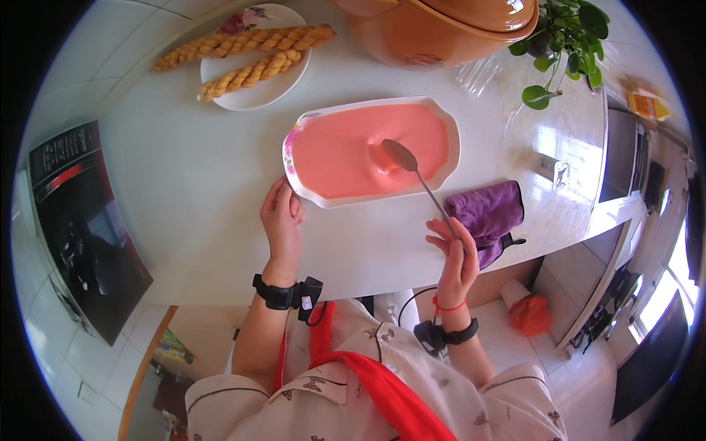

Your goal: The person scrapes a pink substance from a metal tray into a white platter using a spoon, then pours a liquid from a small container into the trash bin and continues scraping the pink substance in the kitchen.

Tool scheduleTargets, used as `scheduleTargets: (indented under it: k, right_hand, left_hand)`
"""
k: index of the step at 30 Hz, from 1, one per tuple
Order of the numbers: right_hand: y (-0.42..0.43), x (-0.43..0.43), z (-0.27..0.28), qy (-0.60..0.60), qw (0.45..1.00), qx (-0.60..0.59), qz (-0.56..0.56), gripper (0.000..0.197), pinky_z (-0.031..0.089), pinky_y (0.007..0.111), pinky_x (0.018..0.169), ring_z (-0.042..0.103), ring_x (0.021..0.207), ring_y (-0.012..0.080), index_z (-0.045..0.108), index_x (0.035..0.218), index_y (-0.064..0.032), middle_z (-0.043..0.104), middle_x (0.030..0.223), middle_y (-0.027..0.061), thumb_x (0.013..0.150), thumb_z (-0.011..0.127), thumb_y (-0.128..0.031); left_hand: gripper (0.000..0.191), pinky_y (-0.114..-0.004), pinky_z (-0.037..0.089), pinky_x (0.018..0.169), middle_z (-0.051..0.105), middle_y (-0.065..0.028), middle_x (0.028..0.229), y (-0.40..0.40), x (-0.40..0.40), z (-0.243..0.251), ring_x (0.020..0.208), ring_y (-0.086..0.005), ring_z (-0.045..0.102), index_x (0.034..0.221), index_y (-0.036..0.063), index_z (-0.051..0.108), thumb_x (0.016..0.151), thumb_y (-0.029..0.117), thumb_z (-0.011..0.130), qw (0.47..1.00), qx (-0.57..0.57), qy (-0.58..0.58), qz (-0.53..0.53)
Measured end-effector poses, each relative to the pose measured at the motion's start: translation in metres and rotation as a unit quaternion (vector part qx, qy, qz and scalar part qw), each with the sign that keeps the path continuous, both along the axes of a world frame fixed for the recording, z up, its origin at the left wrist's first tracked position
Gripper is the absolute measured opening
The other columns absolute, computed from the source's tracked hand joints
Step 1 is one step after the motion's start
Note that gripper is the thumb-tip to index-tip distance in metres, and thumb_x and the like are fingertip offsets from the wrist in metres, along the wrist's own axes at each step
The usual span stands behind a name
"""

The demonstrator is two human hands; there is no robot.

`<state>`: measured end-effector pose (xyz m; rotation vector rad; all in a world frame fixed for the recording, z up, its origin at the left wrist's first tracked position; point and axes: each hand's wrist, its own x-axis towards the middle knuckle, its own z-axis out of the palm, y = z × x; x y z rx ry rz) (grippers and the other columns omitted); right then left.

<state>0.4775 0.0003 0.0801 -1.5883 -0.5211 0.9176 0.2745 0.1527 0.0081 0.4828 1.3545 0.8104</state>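
Note:
A white rectangular dish with a floral edge lies on the white counter, filled with a smooth pink mixture. My left hand pinches the dish's near left corner. In my right hand is the handle of a metal spoon, its bowl over the pink mixture right of the middle, beside a small dent with raised, glossy folds. Whether the spoon touches the mixture I cannot tell. Just beyond my right fingers lies a folded purple cloth with black edging.
Two braided dough twists lie across a white floral plate at the back left. Behind the dish stands a lidded orange-brown pot, with a green plant to its right. A small box sits right; a black cooktop is left.

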Motion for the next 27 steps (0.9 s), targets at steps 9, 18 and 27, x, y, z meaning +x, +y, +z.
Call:
scheduleTargets:
  k: [9, 18, 27]
  right_hand:
    - [-0.002, 0.007, -0.031, -0.248, 0.968, 0.023, -0.014, 0.033, 0.053, 0.038, 0.082, 0.059, 0.103, 0.0293, 0.045, 0.124, 0.0068, 0.057, 0.113, 0.0225, 0.097, 0.031, -0.006]
    - [-0.001, -0.044, -0.037, -0.029, 0.983, 0.015, -0.181, 0.038, 0.052, 0.034, 0.079, 0.058, 0.105, 0.0302, 0.041, 0.124, 0.0035, 0.057, 0.113, 0.0235, 0.1, 0.025, -0.022]
    - [0.009, -0.049, -0.009, -0.136, 0.981, 0.031, -0.133, 0.035, 0.054, 0.036, 0.077, 0.06, 0.102, 0.0337, 0.043, 0.121, 0.0035, 0.06, 0.106, 0.0233, 0.1, 0.028, -0.02]
  left_hand:
    - [0.028, -0.021, 0.019, 0.043, 0.032, 0.0068, 0.055, 0.013, -0.013, 0.015, 0.046, -0.0023, 0.025, 0.114, 0.0013, 0.058, 0.094, 0.018, 0.048, 0.998, 0.001, -0.002, -0.059]
    - [0.03, -0.021, 0.019, 0.044, 0.031, 0.0072, 0.055, 0.019, -0.028, 0.014, 0.047, -0.0027, 0.025, 0.118, 0.0018, 0.056, 0.095, 0.019, 0.047, 0.996, 0.007, -0.004, -0.087]
    - [0.031, -0.021, 0.019, 0.045, 0.03, 0.0072, 0.056, 0.022, -0.035, 0.017, 0.048, -0.003, 0.024, 0.119, 0.0017, 0.056, 0.095, 0.019, 0.047, 0.994, 0.004, -0.01, -0.109]
